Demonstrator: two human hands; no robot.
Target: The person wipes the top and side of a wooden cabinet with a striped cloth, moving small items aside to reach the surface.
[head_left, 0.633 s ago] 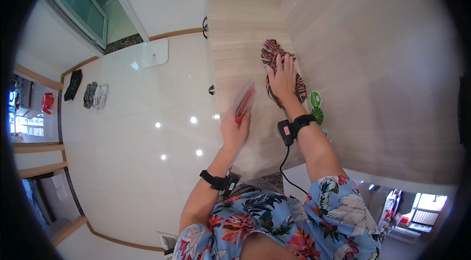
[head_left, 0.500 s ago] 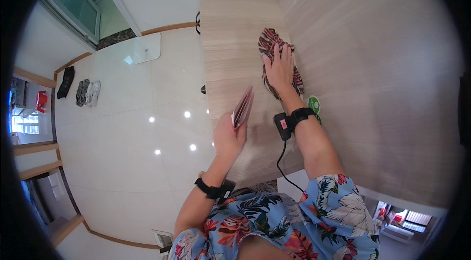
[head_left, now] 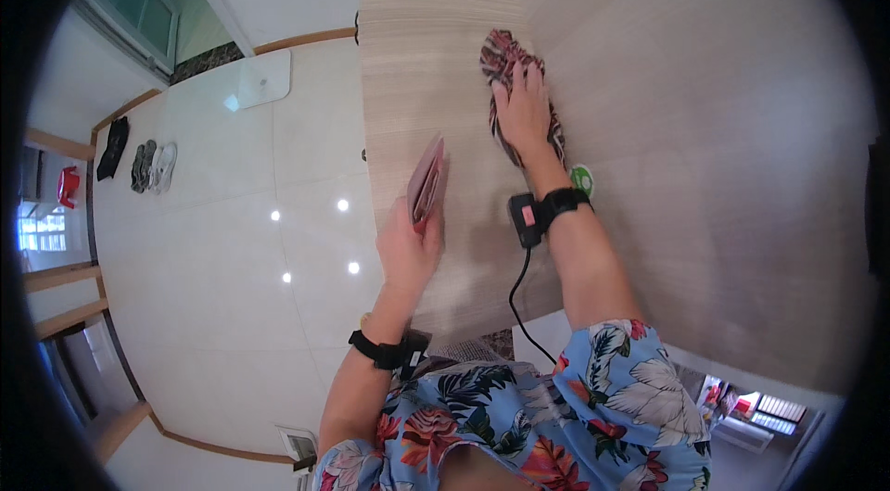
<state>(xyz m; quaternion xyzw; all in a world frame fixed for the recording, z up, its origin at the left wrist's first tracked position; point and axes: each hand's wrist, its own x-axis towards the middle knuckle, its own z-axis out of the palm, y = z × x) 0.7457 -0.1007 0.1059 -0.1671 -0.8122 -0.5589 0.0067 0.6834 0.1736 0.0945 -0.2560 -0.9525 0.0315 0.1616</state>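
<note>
My left hand (head_left: 410, 245) is closed round a thin pink wallet (head_left: 425, 181), held upright on edge above the wooden bench top. Its edges stand slightly apart and show layers inside; its broad face is turned mostly away. Over by the upright panel, my right hand (head_left: 525, 111) lies with fingers stretched out on a crumpled cloth item (head_left: 501, 51) striped in dark red, black and cream. Palm and wrist cover its middle, so I cannot tell if it is a pouch or a loose cloth.
The wooden top (head_left: 417, 55) meets a tall wooden panel (head_left: 705, 157) on the right. A green round sticker (head_left: 581, 179) lies beside my right wrist. A cable (head_left: 515, 296) trails from the black wrist device (head_left: 525, 219). Shoes (head_left: 153, 166) and a white scale (head_left: 264, 81) rest on the tiled floor.
The view has shifted a little, and the scene slides left and up in it. The left hand has moved slightly left with the wallet. The right hand stays on the striped cloth.
</note>
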